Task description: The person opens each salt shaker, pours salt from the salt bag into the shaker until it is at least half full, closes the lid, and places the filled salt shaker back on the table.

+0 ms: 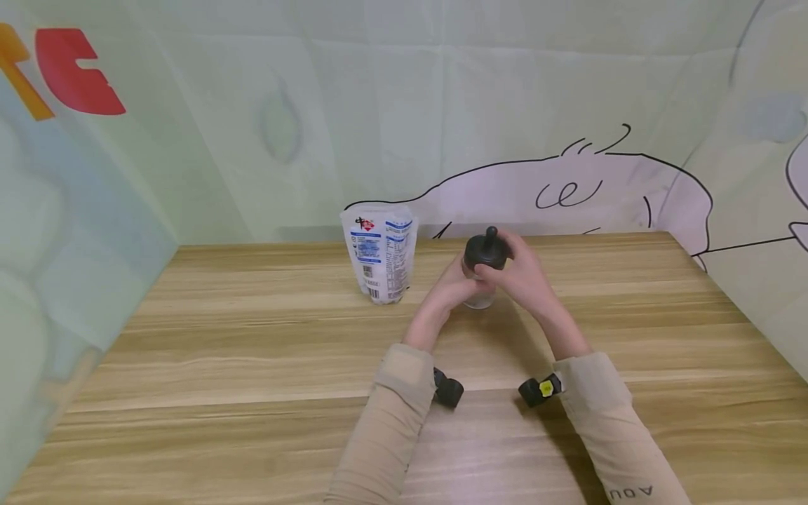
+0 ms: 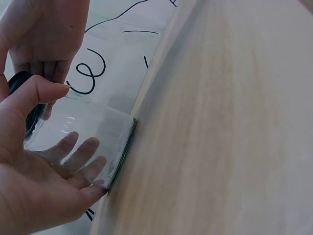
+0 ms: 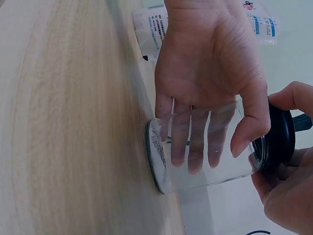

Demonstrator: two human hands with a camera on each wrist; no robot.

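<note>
A clear glass jar (image 1: 480,302) with a black lid (image 1: 485,252) stands upright at the back of the wooden table. A black knob (image 1: 490,237) sticks up from the lid. My left hand (image 1: 449,286) wraps round the jar's body, its fingers showing through the glass (image 2: 110,127). With thumb and fingers, my right hand (image 1: 529,279) grips the lid (image 3: 280,137) by its edge. Some whitish stuff (image 3: 157,156) lies at the jar's bottom in the right wrist view. The lid sits at the jar's mouth; whether it is loose I cannot tell.
A white printed pouch (image 1: 381,256) stands left of the jar, near the table's back edge. Behind the wooden table (image 1: 252,351) hangs a pale cloth (image 1: 379,105) with cartoon drawings. Each wrist carries a small black camera (image 1: 449,391).
</note>
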